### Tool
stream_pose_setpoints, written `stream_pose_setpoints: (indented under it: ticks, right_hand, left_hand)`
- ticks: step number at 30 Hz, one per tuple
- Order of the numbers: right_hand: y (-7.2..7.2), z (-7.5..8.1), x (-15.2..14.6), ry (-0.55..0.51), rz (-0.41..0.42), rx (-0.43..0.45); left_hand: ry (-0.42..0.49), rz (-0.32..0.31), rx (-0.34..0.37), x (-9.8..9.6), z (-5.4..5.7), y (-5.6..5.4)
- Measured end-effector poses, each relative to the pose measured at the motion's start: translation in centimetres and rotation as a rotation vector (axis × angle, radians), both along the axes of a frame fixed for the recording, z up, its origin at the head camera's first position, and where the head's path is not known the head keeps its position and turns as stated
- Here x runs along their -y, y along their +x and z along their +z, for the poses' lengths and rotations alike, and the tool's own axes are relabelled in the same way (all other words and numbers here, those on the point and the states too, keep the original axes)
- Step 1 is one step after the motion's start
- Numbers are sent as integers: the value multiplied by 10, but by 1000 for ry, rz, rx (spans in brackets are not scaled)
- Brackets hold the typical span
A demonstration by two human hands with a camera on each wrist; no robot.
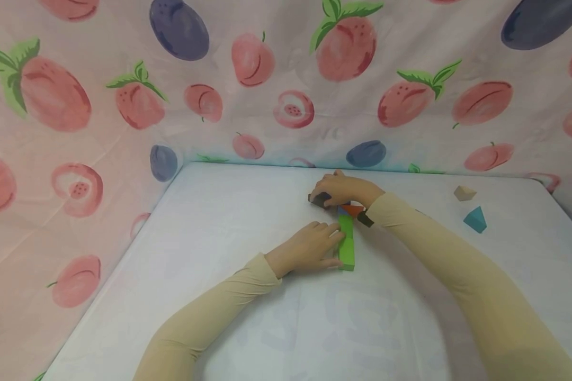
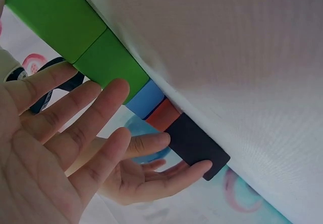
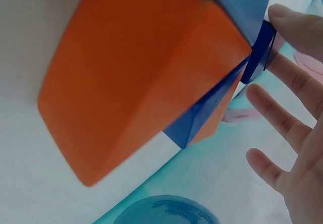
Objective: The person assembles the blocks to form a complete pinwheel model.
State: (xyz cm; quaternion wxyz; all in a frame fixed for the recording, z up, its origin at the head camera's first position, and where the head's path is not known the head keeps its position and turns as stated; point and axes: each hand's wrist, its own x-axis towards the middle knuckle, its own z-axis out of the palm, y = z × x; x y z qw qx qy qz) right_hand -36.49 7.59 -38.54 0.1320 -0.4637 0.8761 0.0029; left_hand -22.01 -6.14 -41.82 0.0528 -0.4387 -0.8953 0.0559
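Two green blocks point(image 1: 346, 248) lie end to end in a line on the white surface. My left hand point(image 1: 310, 247) rests along their left side, fingers straight and spread. At their far end sit a blue block point(image 2: 145, 100) and a red-orange one point(image 2: 163, 115). Beyond these, my right hand point(image 1: 345, 189) pinches a dark block point(image 2: 197, 146) between thumb and finger at the far end of the row. A large orange block point(image 3: 136, 82) angles off to the right, with a dark blue piece point(image 3: 194, 113) behind it. My right hand partly covers the far pieces in the head view.
To the right lie a teal pointed block point(image 1: 475, 219) and a small beige block point(image 1: 464, 193). A dark piece point(image 1: 365, 218) shows by the right cuff. Fruit-printed cloth point(image 1: 267, 106) rises behind the white tabletop point(image 1: 229, 211) and along its left side.
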Motion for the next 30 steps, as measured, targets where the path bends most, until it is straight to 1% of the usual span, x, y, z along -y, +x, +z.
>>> stream_pose_setpoints:
  ticks: [7,16,21,25,30]
  right_hand:
    - [0,2,-2,-2,-4,18]
    - [1,4,-7,-9,-33,33]
    - [0,7,-10,-7,-39,56]
    - [-1,10,-12,-12,-57,83]
    - [-3,13,-13,-24,-103,112]
  left_hand:
    - [10,0,6,0,1,1]
    - [16,2,6,1,1,1]
    - [16,0,2,1,0,0]
    - [11,-1,-8,1,0,0]
    - [3,-2,-16,1,1,0]
